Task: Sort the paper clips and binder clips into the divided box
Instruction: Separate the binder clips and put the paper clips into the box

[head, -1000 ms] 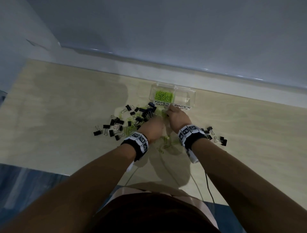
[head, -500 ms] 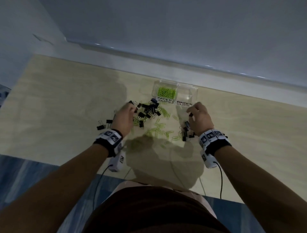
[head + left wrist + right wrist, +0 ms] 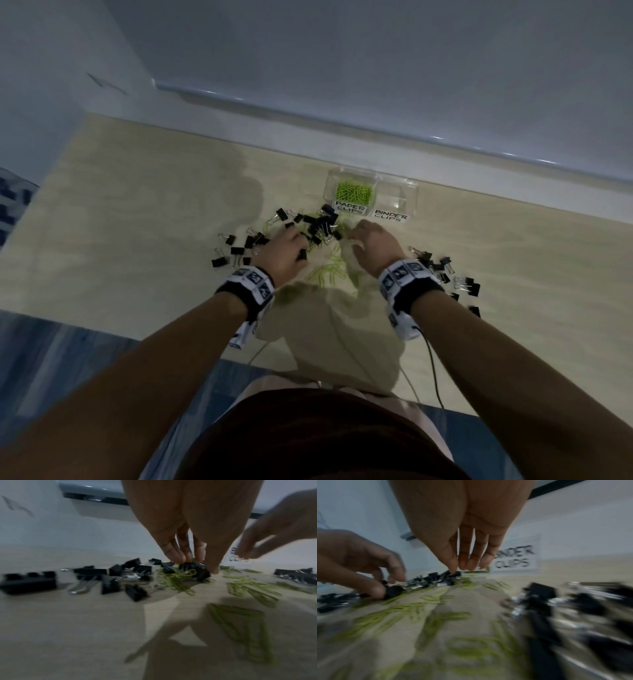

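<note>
A clear divided box (image 3: 411,197) stands at the table's far side. Its left half, labelled PAPER CLIPS, holds green paper clips (image 3: 354,191); the half labelled BINDER CLIPS (image 3: 515,558) looks bare. Black binder clips (image 3: 320,228) lie clumped before the box, with loose green paper clips (image 3: 329,270) nearer me. My left hand (image 3: 301,246) reaches down into the clump, and fingers and thumb pinch a binder clip (image 3: 188,566). My right hand (image 3: 464,568) hangs fingers-down beside it, tips touching the clump's right edge and holding nothing I can see.
More binder clips lie scattered left (image 3: 236,251) and right (image 3: 442,270) of the hands. The wooden table (image 3: 137,222) ends at a pale wall ledge behind the box. Thin cables (image 3: 433,370) run from the wrist cameras over the near edge.
Half a second ago the hands were spread apart, one on each side pile. Both have moved back inward to the middle clump before the box, and the view has shifted slightly.
</note>
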`<state>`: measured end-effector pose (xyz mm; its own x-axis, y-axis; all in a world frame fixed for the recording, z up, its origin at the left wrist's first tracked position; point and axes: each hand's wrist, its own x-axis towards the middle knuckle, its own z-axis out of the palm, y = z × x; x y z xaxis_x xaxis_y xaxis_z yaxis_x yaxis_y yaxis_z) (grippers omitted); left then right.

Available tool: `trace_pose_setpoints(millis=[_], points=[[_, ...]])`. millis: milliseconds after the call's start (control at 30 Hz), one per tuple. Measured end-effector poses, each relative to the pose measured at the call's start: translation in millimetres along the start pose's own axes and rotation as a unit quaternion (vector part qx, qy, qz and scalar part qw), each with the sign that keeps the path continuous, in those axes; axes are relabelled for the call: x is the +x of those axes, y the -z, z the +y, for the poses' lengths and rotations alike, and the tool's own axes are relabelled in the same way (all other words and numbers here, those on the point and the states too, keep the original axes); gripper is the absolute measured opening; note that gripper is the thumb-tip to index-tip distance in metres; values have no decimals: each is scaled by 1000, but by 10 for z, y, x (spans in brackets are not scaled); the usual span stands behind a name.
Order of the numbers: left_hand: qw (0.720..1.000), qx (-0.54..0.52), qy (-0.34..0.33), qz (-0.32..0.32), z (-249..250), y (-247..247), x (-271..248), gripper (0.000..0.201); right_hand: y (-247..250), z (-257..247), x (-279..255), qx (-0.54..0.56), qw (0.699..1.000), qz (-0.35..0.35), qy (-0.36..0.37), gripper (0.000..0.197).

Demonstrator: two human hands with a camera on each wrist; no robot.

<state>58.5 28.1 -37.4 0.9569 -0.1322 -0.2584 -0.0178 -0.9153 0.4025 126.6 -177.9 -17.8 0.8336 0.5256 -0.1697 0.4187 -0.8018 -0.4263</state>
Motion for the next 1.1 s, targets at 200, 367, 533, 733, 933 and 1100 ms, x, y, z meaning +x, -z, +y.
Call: trace_pose_setpoints(millis=[200, 367, 533, 733, 933, 1100], points=[[1000, -2, -1, 23, 54, -116, 96, 33, -184, -244, 350, -63, 991, -110, 29, 40], [982, -176, 10, 72, -43, -94, 58, 28, -192, -167, 410, -65, 991, -113, 33, 38], [893, -424, 73, 132, -106, 34, -23, 20, -172, -118, 383, -65, 991, -108, 52, 37], [832, -482, 183, 206, -422, 166, -60, 17, -142, 13, 305, -8, 1000, -27, 5, 29], [925, -233, 220, 204, -963, 290, -241, 23, 71, 524, -95, 45, 983, 113, -135, 22], [971, -52, 133, 191, -1008, 280, -229, 24, 111, 678, -322, -83, 982, 50, -164, 19]])
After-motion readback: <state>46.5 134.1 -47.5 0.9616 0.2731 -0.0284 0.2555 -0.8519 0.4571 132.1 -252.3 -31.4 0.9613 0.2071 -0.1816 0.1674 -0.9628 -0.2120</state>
